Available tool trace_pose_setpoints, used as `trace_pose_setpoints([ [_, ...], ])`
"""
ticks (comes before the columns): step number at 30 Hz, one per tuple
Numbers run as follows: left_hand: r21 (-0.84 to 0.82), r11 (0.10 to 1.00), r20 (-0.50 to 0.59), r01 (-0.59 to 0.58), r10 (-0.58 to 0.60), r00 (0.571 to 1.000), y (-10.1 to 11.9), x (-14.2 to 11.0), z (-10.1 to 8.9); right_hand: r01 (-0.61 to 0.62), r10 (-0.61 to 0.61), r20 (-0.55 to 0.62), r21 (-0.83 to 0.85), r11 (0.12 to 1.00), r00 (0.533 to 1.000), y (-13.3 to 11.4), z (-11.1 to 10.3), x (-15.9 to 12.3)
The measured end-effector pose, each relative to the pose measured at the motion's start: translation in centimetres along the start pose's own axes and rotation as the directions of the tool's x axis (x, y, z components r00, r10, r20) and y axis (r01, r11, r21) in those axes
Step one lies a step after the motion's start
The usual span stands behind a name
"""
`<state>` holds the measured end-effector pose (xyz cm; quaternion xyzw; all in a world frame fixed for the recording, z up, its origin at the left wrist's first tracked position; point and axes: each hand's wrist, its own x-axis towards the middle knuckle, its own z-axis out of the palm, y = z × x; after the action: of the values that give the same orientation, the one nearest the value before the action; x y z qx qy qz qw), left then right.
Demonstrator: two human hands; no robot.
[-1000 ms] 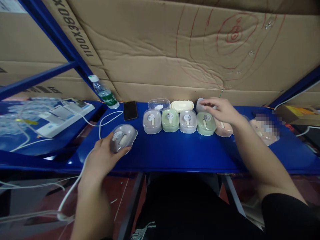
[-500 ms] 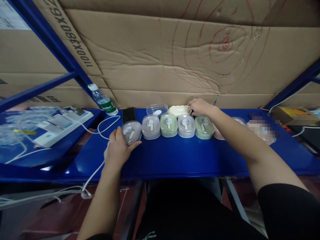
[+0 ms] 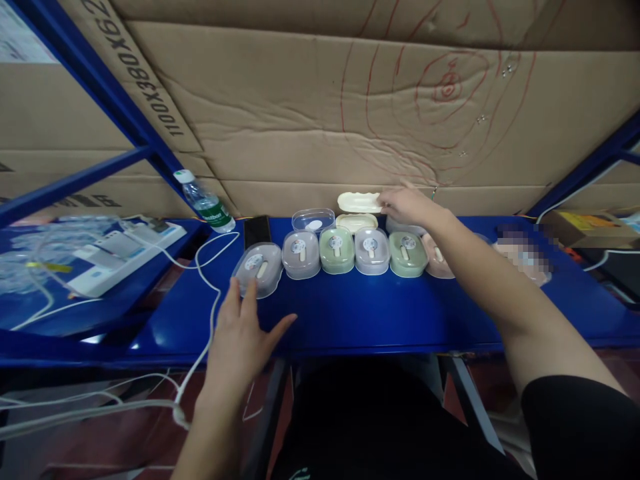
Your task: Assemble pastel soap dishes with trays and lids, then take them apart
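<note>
Pinching a cream tray [image 3: 359,203], right grip [image 3: 409,203] narrowed, left grip [image 3: 241,343] spread, unladen, cardboard [image 3: 151,97] printed "1100X380"

The blue bench [image 3: 350,313] here carries a row of lidded plastic boxes [image 3: 337,250] in lilac, green and pink. Just behind them I can see a clear tub [image 3: 313,220] and a cream tray [image 3: 357,224], and toward the left end, a dark phone [image 3: 257,230], a green-labelled bottle [image 3: 205,201] and a looping white cable [image 3: 216,293].

Walled across the upper frame with creased cardboard [image 3: 275,100], braced by blue posts [image 3: 93,73] at both sides, furnished mid-frame with a blue bench [image 3: 340,310], showing dark red floor [image 3: 135,443] at lower left
</note>
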<state>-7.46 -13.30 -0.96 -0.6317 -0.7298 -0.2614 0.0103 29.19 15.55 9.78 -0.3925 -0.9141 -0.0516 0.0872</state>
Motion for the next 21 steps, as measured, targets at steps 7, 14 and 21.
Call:
trace_pose_setpoints([
  [7, -0.043, 0.858, -0.149, -0.512, 0.502, 0.852, 8.1, 3.4, 1.3, 0.010, 0.126, -0.197, 0.572, 0.820, 0.972, -4.9, -1.7, -7.2],
  [14, 0.072, 0.611, 0.029, -0.788, 0.789, 0.614, 13.6, 10.7, 2.2, 0.009, 0.096, -0.061, 0.883, 0.470, 0.993, -5.8, 1.4, -11.8],
  [21, -0.136, 0.620, 0.195, -0.773, 0.781, 0.593, 12.6, 9.6, 4.4, -0.042, 0.327, -0.221, 0.769, 0.638, 0.919, -2.6, 2.7, -12.6],
])
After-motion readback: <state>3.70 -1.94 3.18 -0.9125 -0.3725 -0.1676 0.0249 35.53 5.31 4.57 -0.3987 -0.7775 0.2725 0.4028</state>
